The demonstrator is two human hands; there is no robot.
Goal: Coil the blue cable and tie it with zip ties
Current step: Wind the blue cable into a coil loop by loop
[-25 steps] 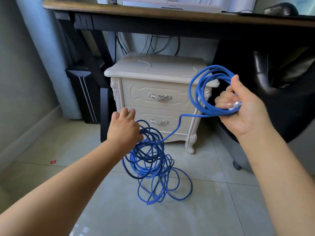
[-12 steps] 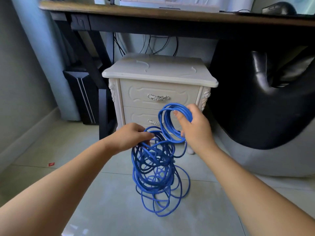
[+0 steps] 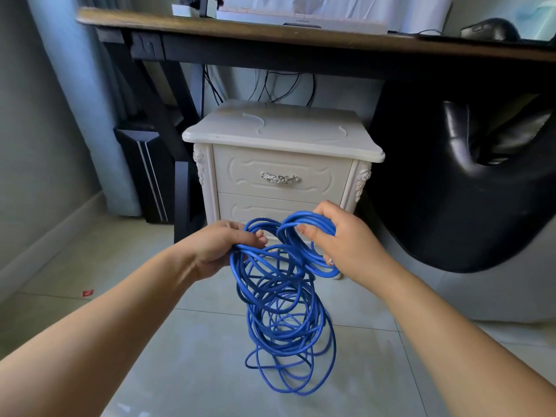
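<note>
Left hand [image 3: 222,251] and right hand [image 3: 340,239] each grip loops of the blue cable [image 3: 285,311]; its slack dangles onto open floor [image 3: 180,371] before the nightstand [image 3: 282,164].

The cable [image 3: 316,266] has a smooth, faintly shiny plastic jacket. The floor [image 3: 192,356] is glossy tile. The cabinet [image 3: 282,136] is satin cream paint and its handle [image 3: 279,178] is bright metal. The far counter [image 3: 240,30] is worn matt wood, and the chair [image 3: 466,191] on the right looks like glossy black leather.

Two hands [image 3: 221,251] [image 3: 349,246], one blue cable [image 3: 316,222], one nightstand [image 3: 282,130], one desk [image 3: 270,33].

The blue cable [image 3: 285,311] hangs before the cream two-drawer nightstand [image 3: 282,173] beneath the dark wooden surface [image 3: 270,33]; black leather chair [image 3: 469,212] at right.
</note>
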